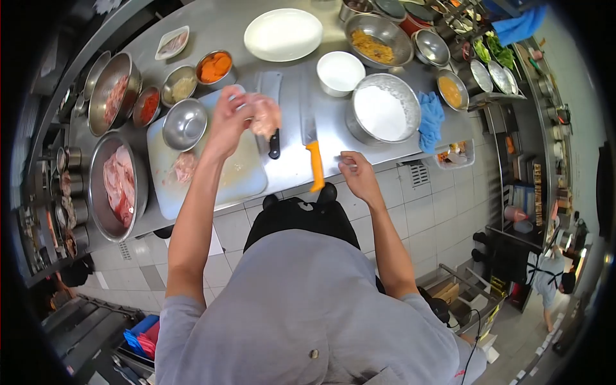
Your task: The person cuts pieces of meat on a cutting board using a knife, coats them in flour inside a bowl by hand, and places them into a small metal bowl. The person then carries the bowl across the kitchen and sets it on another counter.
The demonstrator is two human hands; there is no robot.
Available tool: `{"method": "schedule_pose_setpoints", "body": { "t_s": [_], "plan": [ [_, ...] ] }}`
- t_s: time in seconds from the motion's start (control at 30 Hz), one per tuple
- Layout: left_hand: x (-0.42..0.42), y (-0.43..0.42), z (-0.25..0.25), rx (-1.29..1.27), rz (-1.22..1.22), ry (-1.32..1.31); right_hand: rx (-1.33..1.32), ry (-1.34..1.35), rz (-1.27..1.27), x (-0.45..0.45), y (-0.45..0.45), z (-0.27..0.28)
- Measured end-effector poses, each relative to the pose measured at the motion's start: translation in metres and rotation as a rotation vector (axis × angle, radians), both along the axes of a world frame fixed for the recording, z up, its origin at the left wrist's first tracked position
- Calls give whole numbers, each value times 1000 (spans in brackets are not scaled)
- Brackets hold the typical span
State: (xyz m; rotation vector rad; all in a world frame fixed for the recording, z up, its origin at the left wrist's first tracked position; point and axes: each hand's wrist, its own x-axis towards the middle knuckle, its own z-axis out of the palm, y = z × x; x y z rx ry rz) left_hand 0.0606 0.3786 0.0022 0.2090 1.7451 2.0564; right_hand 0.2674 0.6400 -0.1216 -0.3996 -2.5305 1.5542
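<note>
My left hand (229, 123) is raised over the white cutting board (247, 173), its fingers closed on a piece of raw chicken (264, 117). Another piece of raw chicken (185, 167) lies on the board, close to a steel bowl (185, 125) that rests there too. A black-handled knife (274, 144) lies by the board's right edge. Farther right is a long knife with a yellow handle (315, 168), which juts past the counter edge. My right hand (359, 176) hovers near that edge, fingers loosely curled and apart, with nothing visible in them.
Left of the board stands a large bowl of raw meat (140, 192). A pot of white powder (385, 112), a white bowl (340, 74) and a blue cloth (431, 122) sit to the right. An oval plate (282, 35) lies at the back. Another person (547, 279) is far right.
</note>
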Motion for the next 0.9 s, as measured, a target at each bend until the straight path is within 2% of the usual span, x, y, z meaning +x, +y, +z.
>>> {"method": "schedule_pose_setpoints", "body": {
  "t_s": [0.1, 0.17, 0.27, 0.33, 0.43, 0.57, 0.67, 0.8, 0.83, 0.9],
  "plan": [
    [0, 90, 22, -37, -257, 70, -144, -61, -44, 26, 27, -18],
    [-11, 154, -2, -18, -409, 208, -185, -96, -64, 43, 39, -22],
    [-22, 230, -27, -367, -463, 645, -206, -137, -98, 70, 59, -20],
    [-5, 265, -35, -521, -564, 657, -210, -121, -133, 89, 72, -43],
    [13, 301, -66, -572, -804, 623, -290, -137, -214, 117, 88, -58],
    [-2, 326, -79, -791, -673, 657, -376, -167, -331, 152, 105, -64],
    [-3, 333, -117, -987, -642, 682, -418, -237, -362, 168, 121, -72],
    [2, 338, -169, -1017, -588, 546, -441, -274, -376, 172, 128, -75],
    [-3, 335, -154, -966, -701, 435, -456, -268, -378, 173, 129, -76],
    [-10, 331, -131, -852, -667, 347, -449, -267, -370, 173, 133, -77]
  ]
}}
